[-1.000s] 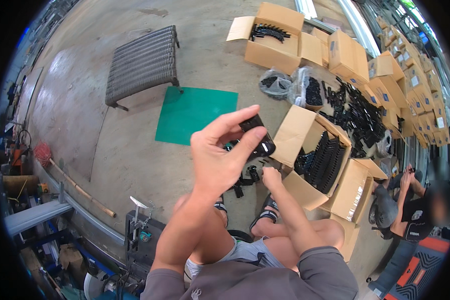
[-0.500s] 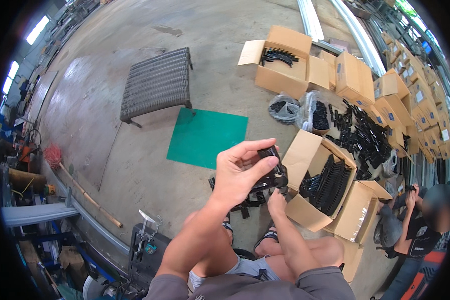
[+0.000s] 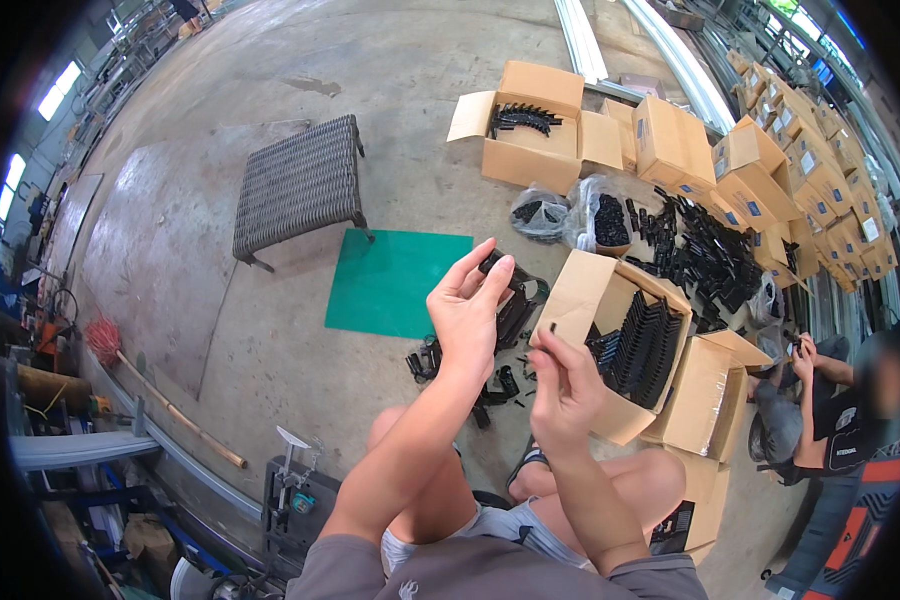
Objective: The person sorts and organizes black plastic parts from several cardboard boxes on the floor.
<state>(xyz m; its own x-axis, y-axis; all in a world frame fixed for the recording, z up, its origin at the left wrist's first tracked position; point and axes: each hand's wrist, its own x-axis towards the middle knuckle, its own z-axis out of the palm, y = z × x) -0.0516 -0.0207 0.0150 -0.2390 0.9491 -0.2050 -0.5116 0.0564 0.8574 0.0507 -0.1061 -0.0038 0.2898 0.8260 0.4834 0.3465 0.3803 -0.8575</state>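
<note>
My left hand (image 3: 467, 305) is raised in front of me, thumb and fingers closed on a shiny black bracket-like part (image 3: 515, 312); its exact kind is unclear. Lower and to the right, my right hand (image 3: 567, 392) is held apart from that part. Its thumb and index finger pinch a small dark piece (image 3: 553, 328), too small to name. On the floor beneath my hands lie several loose black parts (image 3: 508, 380). Close by on the right stands an open cardboard box (image 3: 582, 285) with rows of black parts (image 3: 642, 350) inside.
A green sheet (image 3: 390, 285) lies before a grey woven stool (image 3: 300, 185). Farther right are another open box (image 3: 530, 160), plastic bags of black pieces (image 3: 540, 215), a heap of black parts (image 3: 705, 250) and stacked cartons. A co-worker (image 3: 830, 400) sits at the right; a broom (image 3: 180, 408) lies left.
My right hand has come away from the black part and risen toward me, now with a small dark piece at its fingertips. My left hand still holds the part. The view has shifted slightly.
</note>
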